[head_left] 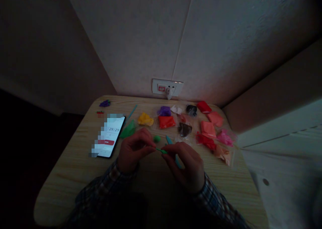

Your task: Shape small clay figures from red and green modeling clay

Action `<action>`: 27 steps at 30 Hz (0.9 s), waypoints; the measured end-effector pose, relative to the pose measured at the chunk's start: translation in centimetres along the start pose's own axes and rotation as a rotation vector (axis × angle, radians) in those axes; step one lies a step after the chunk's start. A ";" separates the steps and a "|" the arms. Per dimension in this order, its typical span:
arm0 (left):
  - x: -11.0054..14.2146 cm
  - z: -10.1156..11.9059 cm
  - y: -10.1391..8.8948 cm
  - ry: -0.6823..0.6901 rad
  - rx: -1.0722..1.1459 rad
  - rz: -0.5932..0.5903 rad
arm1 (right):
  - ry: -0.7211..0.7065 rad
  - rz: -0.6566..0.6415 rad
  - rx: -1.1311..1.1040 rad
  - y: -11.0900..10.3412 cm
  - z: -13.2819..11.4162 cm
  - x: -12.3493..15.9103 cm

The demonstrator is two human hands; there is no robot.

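Between my two hands is a small, thin piece of green modelling clay point(163, 152). My left hand point(134, 150) pinches its thin left end between thumb and fingertips. The thicker right end is in the pinched fingers of my right hand point(187, 163). Just beyond the fingertips a green clay ball point(157, 138) rests on the wooden table point(75, 162). A blue modelling tool point(168, 140) lies partly hidden behind my right hand. Near my left hand is a bag of green clay point(128, 129).
A lit phone point(108, 140) showing a timer lies on the left. Behind it are a purple grape-like clay piece point(105, 103) and a small red one point(100, 112). Several clay packets, including an orange-red one point(166, 122), spread rightward. A wall socket point(167, 87) holds a plug.
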State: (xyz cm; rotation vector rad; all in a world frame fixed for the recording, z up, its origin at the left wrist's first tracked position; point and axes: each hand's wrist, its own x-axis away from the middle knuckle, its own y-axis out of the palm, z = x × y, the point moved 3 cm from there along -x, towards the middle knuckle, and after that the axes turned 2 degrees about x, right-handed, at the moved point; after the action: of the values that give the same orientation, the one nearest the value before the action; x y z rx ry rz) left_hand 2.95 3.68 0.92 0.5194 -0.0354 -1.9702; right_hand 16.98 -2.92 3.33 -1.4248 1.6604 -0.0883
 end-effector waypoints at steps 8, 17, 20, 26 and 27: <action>0.1 0.1 0.0 -0.008 -0.012 0.010 | 0.000 0.002 0.007 0.0 0.0 0.0; -0.1 0.2 0.3 -0.116 -0.009 -0.005 | 0.012 -0.008 -0.005 -0.1 0.0 0.0; -0.2 0.3 0.5 -0.095 -0.035 -0.031 | 0.014 -0.007 -0.008 -0.1 0.0 -0.1; -0.3 0.2 0.4 -0.031 -0.049 -0.049 | 0.023 -0.020 -0.050 0.1 -0.1 0.0; -0.3 0.2 0.4 -0.028 -0.049 -0.051 | 0.027 -0.022 -0.053 0.1 -0.1 0.0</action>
State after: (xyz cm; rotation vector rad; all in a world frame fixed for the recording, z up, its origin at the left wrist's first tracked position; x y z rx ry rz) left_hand 3.31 3.68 1.34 0.4654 0.0085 -2.0227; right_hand 16.84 -2.90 3.36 -1.4875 1.6802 -0.0770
